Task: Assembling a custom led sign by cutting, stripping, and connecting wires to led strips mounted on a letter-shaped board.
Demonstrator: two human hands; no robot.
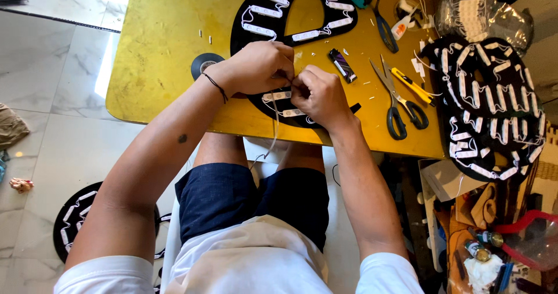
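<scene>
Both hands pinch thin white wire at the near end of a black letter-shaped panel (290,24) on the yellow tabletop (168,44): left hand (258,67) and right hand (318,93) touching. The panel's far loop already carries white LED modules (266,11); the near part looks only partly wired. Scissors (400,105) lie right, near a finished module-covered panel (494,108).

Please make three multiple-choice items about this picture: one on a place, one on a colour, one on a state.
1. Where do the black-handled scissors lie?
A. on the floor
B. on the table, on the person's right
C. on the lap

2. What colour is the table?
A. yellow
B. blue
C. white

3. What are both hands doing?
A. resting apart
B. pinching wire together over the black panel
C. holding scissors

Key: 1 B, they lie beside the right hand; 2 A, its bare top is yellow; 3 B, the left hand meets the right fingertips.
</scene>
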